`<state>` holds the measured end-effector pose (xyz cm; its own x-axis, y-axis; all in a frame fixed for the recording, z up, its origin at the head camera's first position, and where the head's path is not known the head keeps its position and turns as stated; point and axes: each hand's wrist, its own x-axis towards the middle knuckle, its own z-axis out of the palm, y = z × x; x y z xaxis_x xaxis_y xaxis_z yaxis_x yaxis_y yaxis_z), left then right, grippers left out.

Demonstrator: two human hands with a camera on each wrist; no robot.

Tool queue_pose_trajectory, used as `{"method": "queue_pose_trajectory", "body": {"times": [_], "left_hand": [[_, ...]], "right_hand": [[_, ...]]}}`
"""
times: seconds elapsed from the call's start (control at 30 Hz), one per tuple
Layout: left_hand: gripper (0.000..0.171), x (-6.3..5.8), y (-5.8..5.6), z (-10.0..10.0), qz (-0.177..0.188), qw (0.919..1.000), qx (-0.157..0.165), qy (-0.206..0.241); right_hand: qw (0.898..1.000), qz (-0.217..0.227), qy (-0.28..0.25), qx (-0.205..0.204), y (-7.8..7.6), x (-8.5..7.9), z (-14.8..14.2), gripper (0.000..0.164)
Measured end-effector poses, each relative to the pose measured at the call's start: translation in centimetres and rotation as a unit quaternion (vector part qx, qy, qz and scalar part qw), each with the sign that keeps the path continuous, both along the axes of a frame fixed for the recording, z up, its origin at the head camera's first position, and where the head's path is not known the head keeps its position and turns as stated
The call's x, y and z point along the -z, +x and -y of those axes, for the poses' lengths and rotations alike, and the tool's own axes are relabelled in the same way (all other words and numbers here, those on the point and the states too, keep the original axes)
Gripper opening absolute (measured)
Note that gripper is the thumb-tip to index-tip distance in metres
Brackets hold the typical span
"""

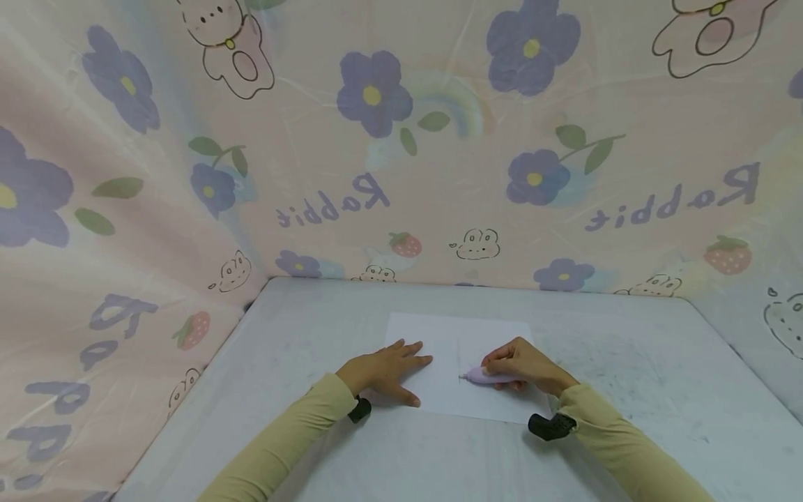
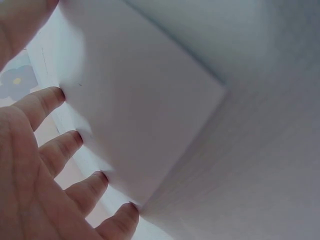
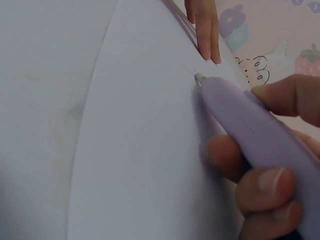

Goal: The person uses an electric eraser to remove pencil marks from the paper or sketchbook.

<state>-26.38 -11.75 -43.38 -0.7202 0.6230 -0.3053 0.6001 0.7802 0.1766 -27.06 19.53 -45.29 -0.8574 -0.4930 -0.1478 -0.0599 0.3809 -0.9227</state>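
A white sheet of paper (image 1: pixel 439 394) lies on the table between the hands. On its left side rests my left hand (image 1: pixel 387 371), fingers spread and fingertips pressing the sheet, as the left wrist view also shows along the paper (image 2: pixel 150 110). My right hand (image 1: pixel 523 366) grips a thick lavender pen-shaped tool (image 3: pixel 250 125), with the thumb on one side and fingers curled round the other. Its narrow pale tip points left, right at the paper's surface. A faint thin line runs up the sheet from the tip in the head view. The exact kind of tool cannot be made out.
The pale table (image 1: pixel 314 314) stretches around the sheet, with dark smudges on its right part. A patterned curtain (image 1: pixel 439 160) with flowers and rabbits hangs behind and along the sides. Black wrist cameras (image 1: pixel 551 427) sit under both sleeves.
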Motion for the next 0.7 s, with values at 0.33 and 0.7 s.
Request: {"method": "queue_pose_trajectory", "body": {"times": [0.33, 0.7], "left_hand": [[0.086, 0.19, -0.14, 0.05, -0.001, 1.0000, 0.000, -0.003], [0.086, 0.42, -0.20, 0.01, -0.003, 1.0000, -0.001, -0.001]], "right_hand": [[1.000, 0.005, -0.003, 0.000, -0.18, 0.12, 0.10, 0.022], [1.000, 0.005, -0.005, -0.002, -0.08, 0.28, 0.06, 0.022]]}}
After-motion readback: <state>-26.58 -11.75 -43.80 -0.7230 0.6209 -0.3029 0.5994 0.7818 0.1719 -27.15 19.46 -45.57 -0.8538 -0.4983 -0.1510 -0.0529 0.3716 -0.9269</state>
